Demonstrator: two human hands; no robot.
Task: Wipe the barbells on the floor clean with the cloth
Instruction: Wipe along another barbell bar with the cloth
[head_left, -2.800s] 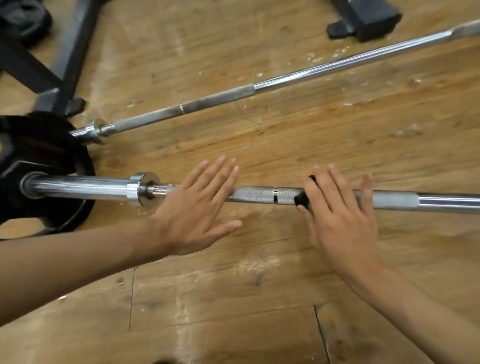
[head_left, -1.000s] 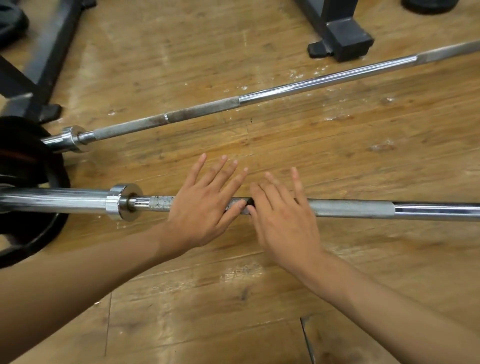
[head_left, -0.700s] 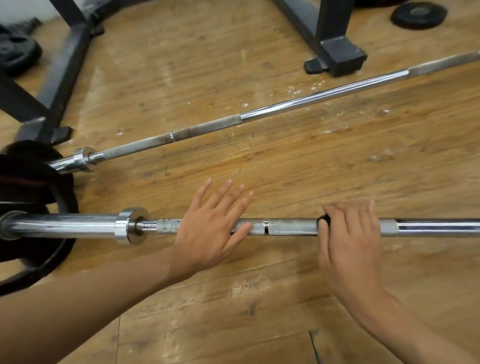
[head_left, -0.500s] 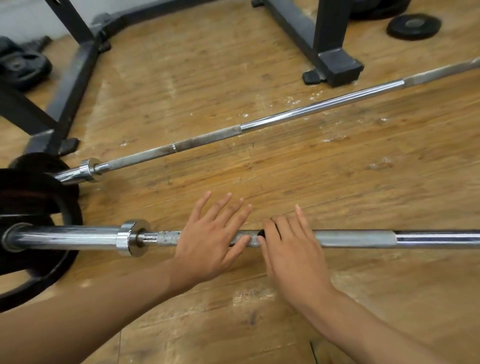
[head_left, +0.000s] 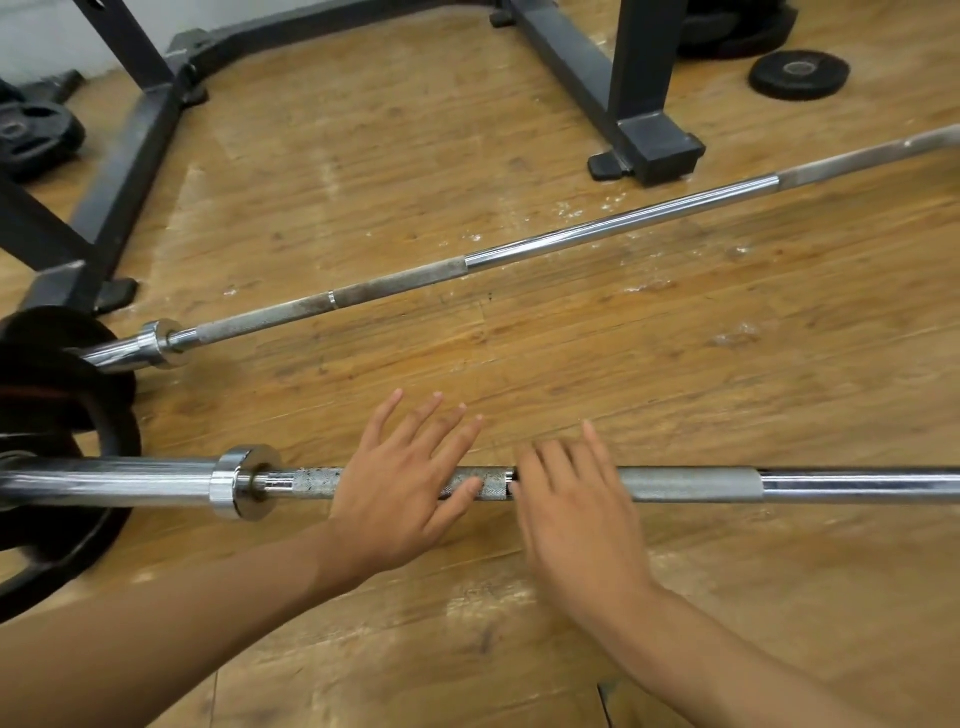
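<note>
Now: the near barbell (head_left: 691, 484) lies across my view on the wooden floor (head_left: 675, 364), running from 9 o'clock to 3 o'clock. Both hands are on its knurled stretch.

Left hand (head_left: 410, 483): flat, fingers spread and straight, palm pressed on the bar just to the 3 o'clock side of the collar (head_left: 239, 483). It holds nothing. My guess at its purpose is that it pins the bar so it cannot roll while the other hand rubs.

Right hand (head_left: 576, 519): just beside the left, toward 3 o'clock. The fingers are straight and close together, laid over the bar, and blurred. The cloth (head_left: 514, 475) is under them. Only a dark sliver shows at the index-finger edge, against the bar, and the rest is hidden. I press it down with flat fingers and do not pinch it, which probably spreads it along the bar.

The knurl between my hands looks speckled and dull, and the smooth shaft toward 3 o'clock looks brighter. Judgement: the wiping is mid-way on this section, and most of this bar's length is not yet covered.

Far barbell (head_left: 571, 241): at 12 o'clock from my hands, well apart, slanting from 9 o'clock up toward 2 o'clock. Nothing touches it.

Weight plate (head_left: 62, 551): black, on the near bar's sleeve at 9 o'clock. It likely helps anchor that end.

Rack (head_left: 130, 156): dark frame at 11 o'clock, its feet on the floor.

Risk noted: the bar could roll if my left palm eases off.
</note>
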